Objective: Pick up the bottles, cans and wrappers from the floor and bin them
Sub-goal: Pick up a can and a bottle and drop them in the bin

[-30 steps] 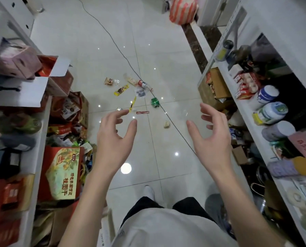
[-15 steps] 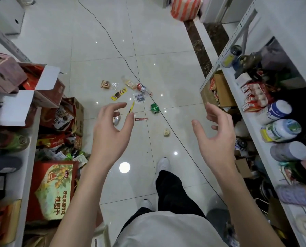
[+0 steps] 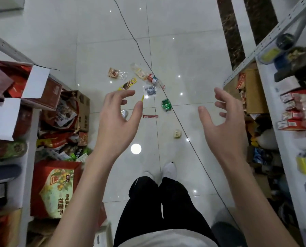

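Litter lies scattered on the white tiled floor ahead of me. A clear plastic bottle (image 3: 139, 72) with a pale label lies farthest, beside a red-labelled bottle (image 3: 154, 79). Around them are a brown snack wrapper (image 3: 114, 73), a yellow wrapper (image 3: 128, 84), a crumpled green can (image 3: 166, 104), a silver can (image 3: 124, 113) partly behind my left hand, a thin red wrapper (image 3: 150, 116) and a small crumpled cream wrapper (image 3: 177, 134). My left hand (image 3: 117, 122) and my right hand (image 3: 224, 120) are raised in the air above the floor, fingers spread and loosely bent, holding nothing.
A black cable (image 3: 166, 97) runs diagonally across the floor through the litter. Red cartons and boxes (image 3: 56, 186) crowd the left side under a white shelf. A white shelf unit (image 3: 280, 107) with packets and jars lines the right. No bin is in view.
I have stepped forward, so the litter lies nearer below me and my feet now stand together. Both hands stay raised and empty in much the same pose.
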